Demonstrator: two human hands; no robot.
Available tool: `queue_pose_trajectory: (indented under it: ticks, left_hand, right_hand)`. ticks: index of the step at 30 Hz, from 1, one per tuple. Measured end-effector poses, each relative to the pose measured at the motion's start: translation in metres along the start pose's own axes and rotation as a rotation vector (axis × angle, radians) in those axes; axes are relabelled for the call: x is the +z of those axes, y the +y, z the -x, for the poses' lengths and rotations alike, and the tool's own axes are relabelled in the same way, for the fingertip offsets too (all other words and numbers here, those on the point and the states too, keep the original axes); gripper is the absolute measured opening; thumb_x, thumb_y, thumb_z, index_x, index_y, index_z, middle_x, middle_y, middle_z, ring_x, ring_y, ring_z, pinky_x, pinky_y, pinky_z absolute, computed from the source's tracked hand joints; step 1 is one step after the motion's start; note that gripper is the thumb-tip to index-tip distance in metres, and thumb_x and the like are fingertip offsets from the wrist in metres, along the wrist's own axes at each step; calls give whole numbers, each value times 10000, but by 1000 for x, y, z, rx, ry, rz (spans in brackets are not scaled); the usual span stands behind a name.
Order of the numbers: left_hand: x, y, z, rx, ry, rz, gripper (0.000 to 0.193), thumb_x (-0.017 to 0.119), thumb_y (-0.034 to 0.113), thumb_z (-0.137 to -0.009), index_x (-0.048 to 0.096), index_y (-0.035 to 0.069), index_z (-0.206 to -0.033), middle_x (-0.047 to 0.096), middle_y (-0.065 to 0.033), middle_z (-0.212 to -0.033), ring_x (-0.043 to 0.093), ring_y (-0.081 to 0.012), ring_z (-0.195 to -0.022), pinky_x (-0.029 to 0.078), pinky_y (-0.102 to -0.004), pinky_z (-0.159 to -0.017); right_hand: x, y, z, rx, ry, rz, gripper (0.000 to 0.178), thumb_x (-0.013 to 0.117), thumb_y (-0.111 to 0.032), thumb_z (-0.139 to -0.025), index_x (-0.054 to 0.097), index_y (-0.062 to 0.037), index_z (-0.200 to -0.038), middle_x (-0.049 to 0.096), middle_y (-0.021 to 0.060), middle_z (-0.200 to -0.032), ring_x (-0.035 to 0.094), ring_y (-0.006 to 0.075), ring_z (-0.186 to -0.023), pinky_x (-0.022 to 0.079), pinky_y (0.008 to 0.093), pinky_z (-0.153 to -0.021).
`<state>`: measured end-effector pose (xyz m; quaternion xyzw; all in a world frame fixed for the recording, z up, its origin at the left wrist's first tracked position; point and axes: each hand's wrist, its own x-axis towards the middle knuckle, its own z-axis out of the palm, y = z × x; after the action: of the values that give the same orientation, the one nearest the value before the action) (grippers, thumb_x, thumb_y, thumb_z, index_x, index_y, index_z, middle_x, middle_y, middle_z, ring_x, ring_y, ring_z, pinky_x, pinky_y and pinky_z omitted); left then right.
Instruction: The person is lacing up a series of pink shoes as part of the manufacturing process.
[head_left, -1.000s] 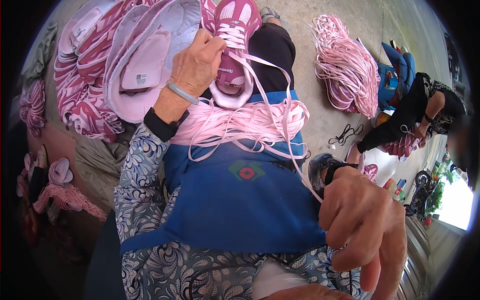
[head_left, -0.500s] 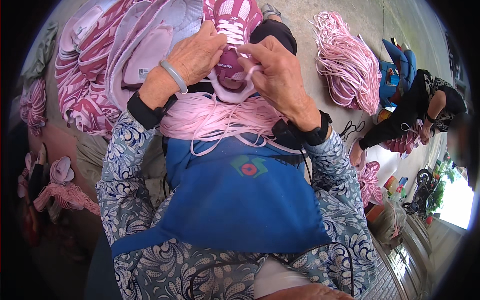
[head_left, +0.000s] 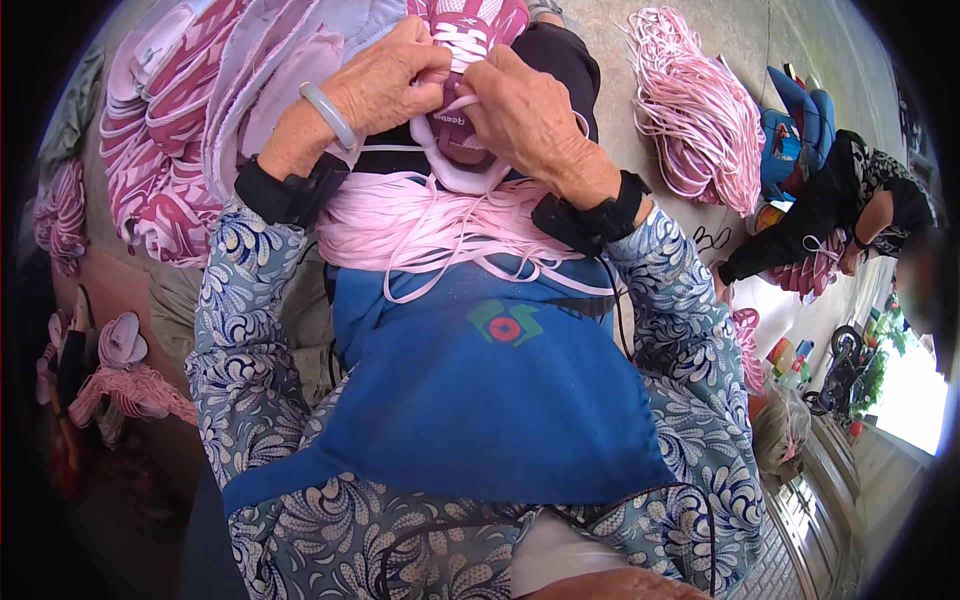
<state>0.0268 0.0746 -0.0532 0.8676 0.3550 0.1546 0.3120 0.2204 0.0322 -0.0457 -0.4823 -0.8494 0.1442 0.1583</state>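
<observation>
A pink and white shoe upper [head_left: 459,133] lies in front of me at the top of the view, with pale laces [head_left: 461,42] crossing its front. My left hand [head_left: 392,82] is closed at the upper's left edge, fingers curled against it beside the eyelets. From the other side my right hand [head_left: 525,112] pinches a light pink shoelace over the upper's tongue. Both sets of fingertips are partly hidden. Across my lap, just below the hands, spreads a bundle of loose pink laces [head_left: 400,222] on a blue apron [head_left: 490,410].
Stacked pink shoe uppers [head_left: 180,130] crowd the left. A large heap of pink laces [head_left: 695,115] lies on the floor to the right, by a blue chair-like object [head_left: 795,130]. Beyond it a seated person [head_left: 850,215] handles pink pieces. A motorcycle [head_left: 843,362] stands at far right.
My right hand has moved left and closed in nearer the laces, its fingers more curled. My left hand and the shoe upper have shifted slightly toward the top.
</observation>
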Motion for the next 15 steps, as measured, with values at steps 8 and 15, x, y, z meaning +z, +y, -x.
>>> queue_pose_trajectory:
  ticks: [8, 15]
  left_hand:
    - [24, -6, 2, -240, 322, 226, 95, 623, 90, -784, 552, 33, -756, 461, -6, -790, 461, -106, -707, 386, -221, -625]
    - [1, -2, -3, -371, 96, 485, 145, 628, 63, -685, 521, 39, -591, 490, -21, -669, 487, -108, -643, 401, -251, -581]
  right_hand:
    - [3, 16, -20, 236, -150, -351, 285, 563, -243, -809, 653, 27, -828, 636, 137, -666, 613, 240, -562, 491, 345, -577]
    - [-17, 21, -26, 344, -353, -687, 330, 506, -239, -812, 562, 70, -713, 501, 118, -546, 466, 171, -478, 377, 330, -449]
